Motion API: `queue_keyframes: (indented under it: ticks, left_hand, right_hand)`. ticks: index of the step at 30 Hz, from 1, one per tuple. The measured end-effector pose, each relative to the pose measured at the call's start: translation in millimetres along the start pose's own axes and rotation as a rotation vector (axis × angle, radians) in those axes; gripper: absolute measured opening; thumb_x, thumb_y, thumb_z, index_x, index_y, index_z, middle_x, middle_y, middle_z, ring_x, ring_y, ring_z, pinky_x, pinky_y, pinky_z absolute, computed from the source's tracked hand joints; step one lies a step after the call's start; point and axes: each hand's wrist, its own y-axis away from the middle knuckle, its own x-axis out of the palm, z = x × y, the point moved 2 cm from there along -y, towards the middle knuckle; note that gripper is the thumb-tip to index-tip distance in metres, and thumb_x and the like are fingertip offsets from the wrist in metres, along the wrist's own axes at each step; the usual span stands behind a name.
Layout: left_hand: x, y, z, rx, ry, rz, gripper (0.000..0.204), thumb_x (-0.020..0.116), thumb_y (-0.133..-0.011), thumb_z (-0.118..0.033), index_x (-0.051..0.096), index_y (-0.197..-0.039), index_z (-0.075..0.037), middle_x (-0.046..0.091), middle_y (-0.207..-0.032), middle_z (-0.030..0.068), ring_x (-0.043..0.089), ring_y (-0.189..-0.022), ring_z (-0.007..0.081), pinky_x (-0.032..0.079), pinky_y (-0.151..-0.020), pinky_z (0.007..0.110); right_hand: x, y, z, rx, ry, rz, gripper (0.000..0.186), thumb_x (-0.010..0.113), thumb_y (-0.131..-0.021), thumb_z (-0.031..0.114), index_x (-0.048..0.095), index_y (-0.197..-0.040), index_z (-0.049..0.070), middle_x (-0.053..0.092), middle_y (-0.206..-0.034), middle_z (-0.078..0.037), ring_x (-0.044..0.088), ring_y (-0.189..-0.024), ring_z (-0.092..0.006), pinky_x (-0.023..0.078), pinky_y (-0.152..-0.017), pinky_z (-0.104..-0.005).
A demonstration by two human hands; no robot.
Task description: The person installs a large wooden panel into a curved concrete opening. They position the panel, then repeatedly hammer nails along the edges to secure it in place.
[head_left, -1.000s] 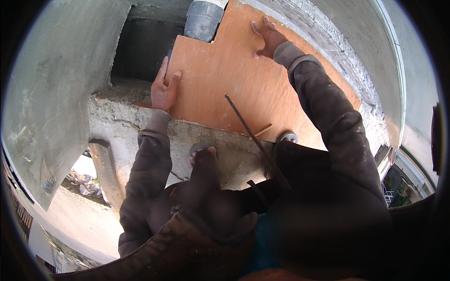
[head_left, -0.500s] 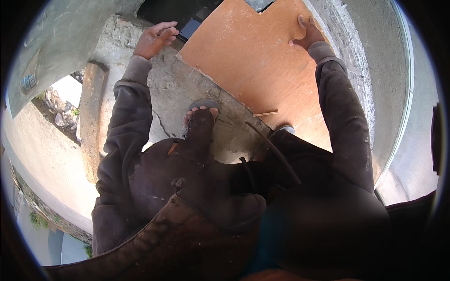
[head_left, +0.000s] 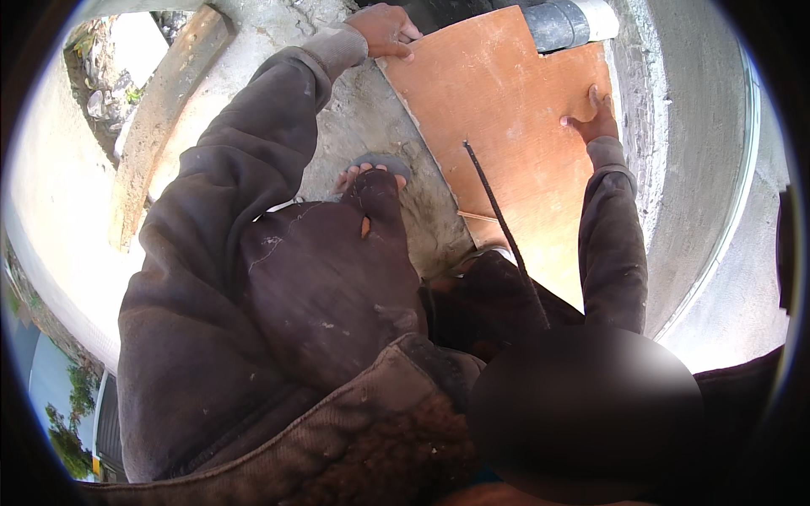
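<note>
Nearest me, a thin dark rod (head_left: pixel 499 211) slants over the near part of the plywood sheet (head_left: pixel 489 101); I cannot tell what bears it. My left foot, in a grey sandal (head_left: pixel 393 164), stands to the left of the sheet on rough concrete (head_left: pixel 432 207). A wood sliver (head_left: pixel 479 217) lies at the sheet's near left edge.

The sheet lies before me, between the concrete and a rough-faced wall (head_left: pixel 645 126) on its right. I judge it stiff, moderately light for its breadth and awkward rather than heavy; the dusty face offers little purchase, and the raw edges could splinter. The notched corner looks weakest, so the sound hold is by two well-parted plain edges.

My right hand (head_left: pixel 599 125) is on the face near the right edge, thumb and fingers spread. My left hand (head_left: pixel 384 32) is at the far left corner, thumb apart from the forefinger; whether the fingers pinch the edge from below, I cannot tell.

Beyond, a grey pipe (head_left: pixel 557 27) sits at the sheet's notch.
</note>
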Motion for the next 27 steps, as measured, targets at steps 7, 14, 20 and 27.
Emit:
queue_keyframes:
  ticks: [7,14,20,27]
  left_hand:
    - [-13.1,-17.9,-20.6,-0.043,-0.094,-0.026,0.073,0.079,-0.063,-0.022,0.06,-0.129,0.002,0.074,-0.103,0.0157,0.071,-0.096,0.0281,0.053,-0.088,0.036]
    - [-18.9,-18.5,-19.3,-0.005,-0.108,0.055,0.074,0.08,-0.071,-0.025,0.055,-0.136,-0.001,0.075,-0.095,0.0149,0.072,-0.092,0.024,0.053,-0.086,0.034]
    - [31.1,-48.5,-124.0,0.307,-0.458,-0.226,0.08,0.081,-0.075,-0.032,0.047,-0.144,-0.01,0.05,-0.142,0.0184,0.048,-0.132,0.0329,0.041,-0.108,0.044]
    - [152.6,-45.6,-217.8,0.869,-0.586,0.074,0.071,0.082,-0.074,-0.037,0.056,-0.134,-0.01,0.052,-0.138,0.0124,0.046,-0.128,0.0354,0.041,-0.102,0.048]
  right_hand:
    - [-8.0,8.8,9.8,0.057,0.05,-0.005,0.115,0.088,-0.064,0.049,0.025,-0.156,0.023,0.016,-0.159,-0.029,0.031,-0.143,-0.0414,0.036,-0.115,-0.0414]
    - [-41.0,151.8,37.0,-0.254,0.048,-0.199,0.06,0.066,-0.093,0.034,0.043,-0.147,0.02,0.042,-0.149,-0.016,0.054,-0.124,-0.0366,0.05,-0.101,-0.0436]
    - [-12.2,382.3,55.6,0.224,-0.304,-0.126,0.026,0.066,-0.093,0.022,0.069,-0.114,0.007,0.068,-0.109,-0.014,0.065,-0.104,-0.0323,0.054,-0.09,-0.0394]
    - [-14.4,491.1,107.3,0.56,-0.97,0.044,0.02,0.064,-0.092,0.014,0.071,-0.109,0.007,0.074,-0.1,-0.01,0.072,-0.087,-0.0222,0.056,-0.076,-0.0342]
